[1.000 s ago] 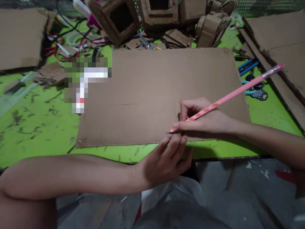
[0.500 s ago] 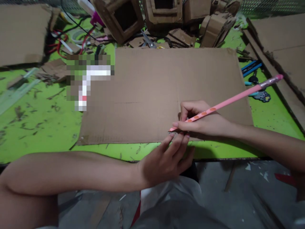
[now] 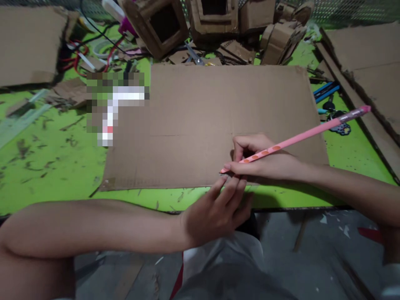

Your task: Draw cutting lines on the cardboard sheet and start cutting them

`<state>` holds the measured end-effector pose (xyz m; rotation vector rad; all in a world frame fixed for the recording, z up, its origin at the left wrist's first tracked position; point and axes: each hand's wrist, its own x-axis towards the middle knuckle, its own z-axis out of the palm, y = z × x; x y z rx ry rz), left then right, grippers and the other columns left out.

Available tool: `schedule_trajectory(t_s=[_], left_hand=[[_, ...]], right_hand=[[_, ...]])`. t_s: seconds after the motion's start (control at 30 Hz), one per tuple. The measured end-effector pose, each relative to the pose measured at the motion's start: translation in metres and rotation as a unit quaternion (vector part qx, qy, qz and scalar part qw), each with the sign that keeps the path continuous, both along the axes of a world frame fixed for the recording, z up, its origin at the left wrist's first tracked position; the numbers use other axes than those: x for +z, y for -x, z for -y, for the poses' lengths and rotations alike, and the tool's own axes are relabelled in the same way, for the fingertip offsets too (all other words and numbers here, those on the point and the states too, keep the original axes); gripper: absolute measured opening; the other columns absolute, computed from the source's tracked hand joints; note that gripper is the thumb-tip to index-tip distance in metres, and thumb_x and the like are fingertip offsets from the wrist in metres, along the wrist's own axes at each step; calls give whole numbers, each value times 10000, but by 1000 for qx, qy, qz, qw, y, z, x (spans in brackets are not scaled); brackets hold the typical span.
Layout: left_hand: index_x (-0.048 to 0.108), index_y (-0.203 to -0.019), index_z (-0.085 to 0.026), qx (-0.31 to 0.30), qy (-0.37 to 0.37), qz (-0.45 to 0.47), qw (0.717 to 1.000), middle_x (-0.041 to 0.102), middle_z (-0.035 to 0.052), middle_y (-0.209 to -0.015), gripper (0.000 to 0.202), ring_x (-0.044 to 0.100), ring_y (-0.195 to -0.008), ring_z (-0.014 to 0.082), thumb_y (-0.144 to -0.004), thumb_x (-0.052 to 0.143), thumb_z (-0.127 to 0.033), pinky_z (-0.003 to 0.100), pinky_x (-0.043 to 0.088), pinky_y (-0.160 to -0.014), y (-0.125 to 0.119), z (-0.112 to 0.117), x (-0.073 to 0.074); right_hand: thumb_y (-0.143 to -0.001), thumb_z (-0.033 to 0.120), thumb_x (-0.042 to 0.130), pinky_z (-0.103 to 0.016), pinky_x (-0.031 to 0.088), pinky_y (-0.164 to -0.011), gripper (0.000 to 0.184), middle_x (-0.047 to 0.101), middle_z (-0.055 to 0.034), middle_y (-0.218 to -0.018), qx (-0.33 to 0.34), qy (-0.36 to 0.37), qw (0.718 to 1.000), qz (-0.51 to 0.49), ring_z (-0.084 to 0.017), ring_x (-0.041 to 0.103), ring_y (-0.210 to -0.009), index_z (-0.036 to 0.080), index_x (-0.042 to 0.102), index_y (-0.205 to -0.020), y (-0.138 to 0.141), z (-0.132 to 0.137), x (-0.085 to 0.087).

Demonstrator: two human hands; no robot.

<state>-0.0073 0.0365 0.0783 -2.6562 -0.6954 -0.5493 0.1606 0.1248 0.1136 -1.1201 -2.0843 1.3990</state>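
A large sheet of brown cardboard (image 3: pixel 193 100) lies flat in front of me, with thin pencil lines on it. My right hand (image 3: pixel 265 160) grips a pink pencil (image 3: pixel 312 132) with orange spots and a pink eraser end. The pencil tip meets the cardboard close to its near edge. Just below the tip, my left hand (image 3: pixel 218 208) rests over that edge, its fingers stretched forward onto the sheet. Something small and dark shows between the fingertips and the pencil tip; I cannot make out what it is.
Cardboard box shapes (image 3: pixel 214 21) stand at the back, with scissors (image 3: pixel 194 54) before them. More cardboard sheets lie at left (image 3: pixel 28 46) and right (image 3: pixel 371 62). A blue-handled tool (image 3: pixel 326 91) and a key ring charm (image 3: pixel 342 128) sit on the green table (image 3: pixel 46 166).
The pencil's eraser end has dipped slightly, and my right hand has shifted a little to the left. My left hand stays almost in place.
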Motion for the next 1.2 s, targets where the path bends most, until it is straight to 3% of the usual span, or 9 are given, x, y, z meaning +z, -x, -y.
schedule_trajectory(t_s=[0.47, 1.2], left_hand=[[536, -1138, -98, -4, 16, -25, 1000, 653, 209, -1169, 243, 635, -1077, 269, -921, 468, -183, 416, 473, -927, 1, 0, 0], [543, -1139, -104, -7, 0, -24, 1000, 669, 181, -1155, 255, 634, -1085, 262, -919, 491, -222, 396, 496, -918, 2, 1, 0]], right_hand=[[-749, 260, 688, -192, 275, -463, 264, 531, 39, -602, 26, 2, 1000, 17, -59, 442, -538, 162, 480, -619, 0, -3, 5], [-730, 218, 697, -197, 260, -465, 264, 487, 54, -572, -1, 16, 1000, 9, -59, 413, -536, 163, 472, -605, 2, -2, 4]])
